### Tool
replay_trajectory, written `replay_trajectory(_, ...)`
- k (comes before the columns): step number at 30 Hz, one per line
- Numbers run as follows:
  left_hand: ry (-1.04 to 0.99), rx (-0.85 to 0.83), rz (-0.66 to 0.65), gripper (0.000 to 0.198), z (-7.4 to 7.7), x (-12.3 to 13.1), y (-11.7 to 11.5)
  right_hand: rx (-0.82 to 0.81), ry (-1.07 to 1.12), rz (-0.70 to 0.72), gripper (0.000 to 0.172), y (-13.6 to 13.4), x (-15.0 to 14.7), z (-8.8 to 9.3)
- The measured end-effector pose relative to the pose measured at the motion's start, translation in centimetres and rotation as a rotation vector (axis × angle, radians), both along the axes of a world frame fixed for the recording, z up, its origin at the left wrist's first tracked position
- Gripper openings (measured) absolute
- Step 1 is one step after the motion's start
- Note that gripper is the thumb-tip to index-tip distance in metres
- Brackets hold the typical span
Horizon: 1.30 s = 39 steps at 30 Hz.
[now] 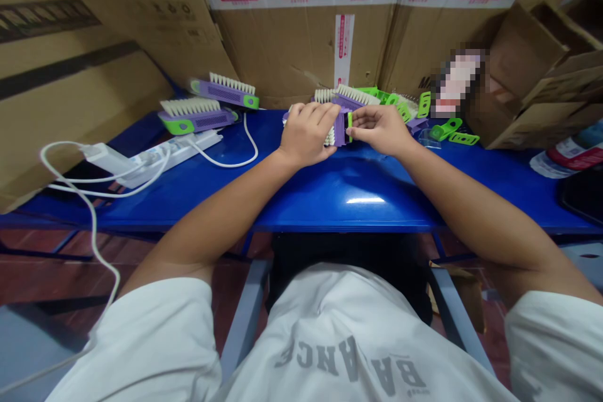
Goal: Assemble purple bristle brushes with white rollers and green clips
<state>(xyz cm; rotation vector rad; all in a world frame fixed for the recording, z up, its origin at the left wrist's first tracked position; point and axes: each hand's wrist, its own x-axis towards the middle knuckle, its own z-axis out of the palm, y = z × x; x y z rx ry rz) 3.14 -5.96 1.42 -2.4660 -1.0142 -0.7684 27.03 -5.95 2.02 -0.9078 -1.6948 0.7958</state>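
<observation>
Held brush: a purple scrub brush (342, 129) with white bristles, at the far side of the blue table (320, 198), between the two hands.
Left hand (308, 133): closed over the brush's body, fingers wrapped across it.
Right hand (381, 129): narrow, thumb and fingertips pinching the green end piece (349, 120) at the brush's right end.
Brushes at left: two purple-and-green brushes, bristles upward; the nearer (202, 120) beside the white power strip (181, 147), the farther (223, 93) near the cardboard panel (292, 44).
Behind the hands: another brush (357, 96), bristles up.
Loose parts: green plastic clips (446, 130) right of the right hand.
Right edge: an open carton (522, 69) and a red-labelled bottle (572, 152).
</observation>
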Motion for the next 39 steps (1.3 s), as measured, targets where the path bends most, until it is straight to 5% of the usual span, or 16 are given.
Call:
replay_trajectory(23, -0.023, 0.009, -0.009, 0.078, -0.5, -0.1, 0.6, 0.022, -0.031, 0.038, 0.034, 0.5, 0.1, -0.4)
replay_trajectory(33, -0.017, 0.022, -0.019, 0.077, -0.6, -0.2, 0.7, 0.025, -0.03, 0.027, 0.055, 1.0, 0.2, -1.0)
replay_trajectory(39, -0.025, 0.019, -0.019, 0.075, -0.6, -0.1, 0.7, 0.022, -0.031, 0.026, 0.048, 0.8, 0.1, -0.8)
